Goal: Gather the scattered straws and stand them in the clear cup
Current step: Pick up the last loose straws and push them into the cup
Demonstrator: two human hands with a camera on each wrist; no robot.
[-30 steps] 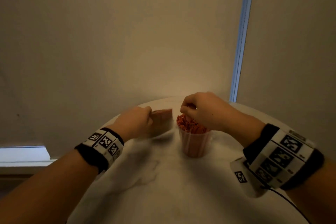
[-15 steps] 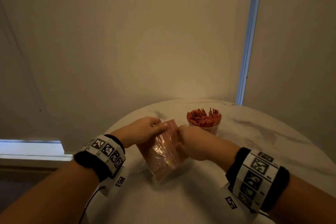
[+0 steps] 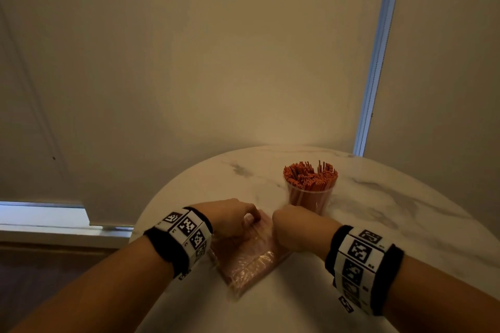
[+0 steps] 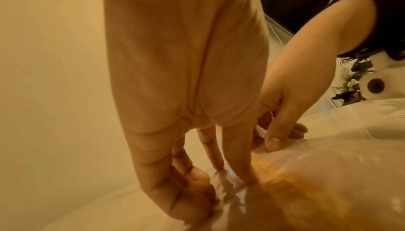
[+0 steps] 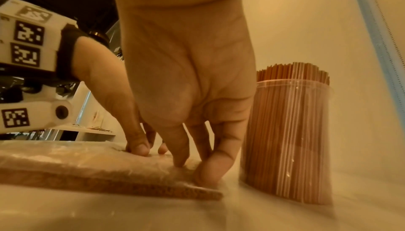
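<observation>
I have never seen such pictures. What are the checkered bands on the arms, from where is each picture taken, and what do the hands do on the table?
No machine here: a person works with bare hands. The checkered bands are wrist straps with printed markers, and each wrist carries a camera. The wide picture comes from a camera on the head; the two close pictures look along each hand. On the round marble table stands a clear cup full of upright orange straws. Nearer lies a clear plastic bag of more straws. The left hand and the right hand both have their fingers on the far end of the bag, near the cup.
</observation>
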